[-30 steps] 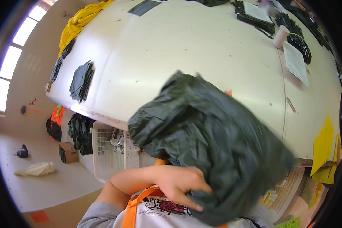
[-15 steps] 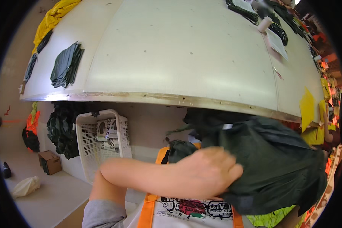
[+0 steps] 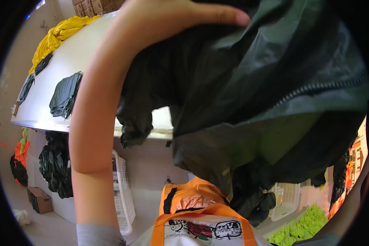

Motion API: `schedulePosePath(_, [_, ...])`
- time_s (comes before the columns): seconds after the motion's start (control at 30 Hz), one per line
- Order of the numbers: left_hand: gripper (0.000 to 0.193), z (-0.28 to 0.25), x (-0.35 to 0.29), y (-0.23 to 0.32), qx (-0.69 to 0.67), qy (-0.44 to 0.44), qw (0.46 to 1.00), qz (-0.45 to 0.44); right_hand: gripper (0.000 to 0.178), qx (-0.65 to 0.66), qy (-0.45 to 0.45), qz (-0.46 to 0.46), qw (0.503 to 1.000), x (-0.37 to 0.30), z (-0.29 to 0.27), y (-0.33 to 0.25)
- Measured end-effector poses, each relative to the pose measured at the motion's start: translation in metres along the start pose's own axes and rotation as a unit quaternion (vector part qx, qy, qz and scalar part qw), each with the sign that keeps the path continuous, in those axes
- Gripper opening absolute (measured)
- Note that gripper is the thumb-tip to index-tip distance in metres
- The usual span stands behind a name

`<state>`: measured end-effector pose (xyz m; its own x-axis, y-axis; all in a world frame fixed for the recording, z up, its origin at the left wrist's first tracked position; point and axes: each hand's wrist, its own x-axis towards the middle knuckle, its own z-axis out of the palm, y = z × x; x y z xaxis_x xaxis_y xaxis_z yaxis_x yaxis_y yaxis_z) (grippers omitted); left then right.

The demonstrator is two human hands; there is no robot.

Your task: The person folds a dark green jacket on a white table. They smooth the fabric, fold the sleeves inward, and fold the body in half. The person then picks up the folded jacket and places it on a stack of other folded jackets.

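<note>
My left arm reaches up, and my left hand (image 3: 180, 11) is raised at the top of the picture. It holds a dark green jacket (image 3: 242, 86) of thin, shiny cloth, its thumb lying on top and its other fingers hidden. The jacket hangs spread in front of me, and a zip (image 3: 315, 88) runs along its right part. A dark piece of it dangles beside my left forearm. My right forearm shows only at the lower right rim; the right hand is out of sight.
Beyond the jacket, a white table (image 3: 37, 110) carries a folded dark green stack (image 3: 65, 94) and yellow cloth (image 3: 57, 35). Below are a white basket (image 3: 125, 192), hanging dark garments (image 3: 55, 164) and a cardboard box (image 3: 40, 200). Lime-green cloth (image 3: 299, 225) lies lower right.
My left hand has risen from low in front of me to the top of the picture. The jacket has come up with it and now covers much of the table.
</note>
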<state>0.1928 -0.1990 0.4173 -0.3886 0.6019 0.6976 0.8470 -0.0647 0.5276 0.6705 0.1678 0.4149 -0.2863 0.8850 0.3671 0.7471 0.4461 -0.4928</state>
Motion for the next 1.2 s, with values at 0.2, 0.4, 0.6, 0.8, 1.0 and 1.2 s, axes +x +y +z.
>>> schedulePosePath(0.2, [0.057,0.011,0.065,-0.003,0.064,0.104,0.991,0.061,0.076,0.107,0.001,-0.053,0.993,0.164,0.105,-0.062])
schedulePosePath(0.4, [0.066,0.065,0.188,-0.136,0.284,0.156,0.946,-0.028,0.081,0.219,0.003,-0.102,0.97,0.361,0.251,-0.19])
schedulePosePath(0.6, [0.062,0.227,0.162,-0.372,0.491,0.195,0.849,-0.007,0.086,0.268,-0.15,-0.128,0.943,0.422,0.539,-0.267])
schedulePosePath(0.8, [0.087,0.296,-0.159,-0.284,0.317,-0.132,0.852,-0.395,0.092,-0.007,-0.439,-0.348,0.828,0.081,0.56,-0.105])
schedulePosePath(1.0, [0.091,0.314,-0.311,-0.228,0.345,-0.177,0.767,-0.511,0.092,-0.072,-0.451,-0.149,0.877,-0.09,0.525,0.003])
schedulePosePath(1.2, [0.084,0.293,-0.31,-0.303,0.44,-0.129,0.756,-0.467,0.065,-0.022,-0.376,-0.178,0.909,-0.092,0.599,-0.031])
